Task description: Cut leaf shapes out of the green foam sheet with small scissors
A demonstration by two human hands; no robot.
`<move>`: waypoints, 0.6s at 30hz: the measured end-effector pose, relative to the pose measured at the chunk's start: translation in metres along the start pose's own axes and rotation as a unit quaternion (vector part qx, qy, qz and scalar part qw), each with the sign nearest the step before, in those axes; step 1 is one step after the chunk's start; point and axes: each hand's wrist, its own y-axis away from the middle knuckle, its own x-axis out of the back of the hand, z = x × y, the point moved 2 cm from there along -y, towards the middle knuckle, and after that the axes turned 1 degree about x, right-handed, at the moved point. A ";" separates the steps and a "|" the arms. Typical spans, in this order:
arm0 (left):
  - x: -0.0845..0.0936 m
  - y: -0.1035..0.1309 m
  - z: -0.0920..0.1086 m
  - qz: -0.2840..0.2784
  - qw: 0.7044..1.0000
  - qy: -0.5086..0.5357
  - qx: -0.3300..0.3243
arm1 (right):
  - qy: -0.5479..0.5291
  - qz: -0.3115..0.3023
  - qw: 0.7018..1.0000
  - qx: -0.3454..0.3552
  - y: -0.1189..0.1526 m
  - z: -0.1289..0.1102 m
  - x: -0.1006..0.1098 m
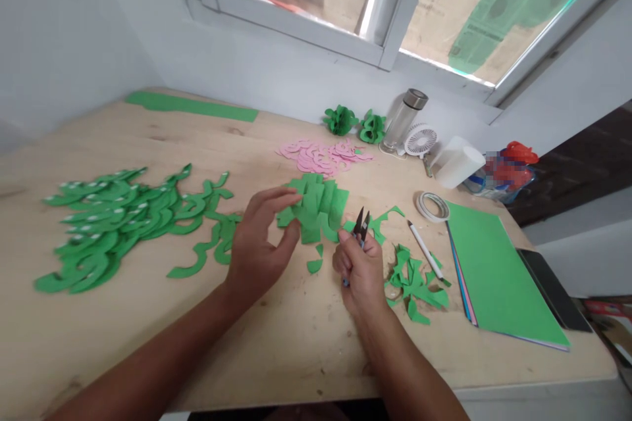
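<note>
My right hand (363, 270) is wrapped round small thread snips (363, 227) with dark pointed blades, which point away from me and stand slightly apart. Beside its thumb is a curved green piece (330, 227); I cannot tell whether the thumb touches it. My left hand (261, 230) is open, thumb and fingers apart, at the left edge of a pile of green paper pieces (316, 200). Under its outer side lie curved green cut-outs (224, 240). Small green offcuts (315, 265) rest on the table between the hands.
Left on the wooden table (162, 355) is a heap of wavy green cut-outs (123, 210). Pink cut-outs (316, 156), green paper flowers (340, 120), a bottle (405, 118) and a fan (421, 139) stand behind. To the right are scraps (415, 283), a pen (424, 250), tape (432, 206) and green sheets (498, 270).
</note>
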 end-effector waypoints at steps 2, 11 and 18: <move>0.000 -0.002 -0.004 0.008 0.992 0.092 0.089 | 0.003 0.011 1.000 0.005 0.000 0.001 0.001; -0.015 -0.005 -0.013 -0.162 0.831 0.369 0.383 | 0.023 0.040 0.998 0.031 -0.002 0.002 0.003; -0.013 0.003 -0.013 -0.125 0.887 0.269 0.353 | 0.054 0.028 0.998 0.020 -0.001 0.005 0.003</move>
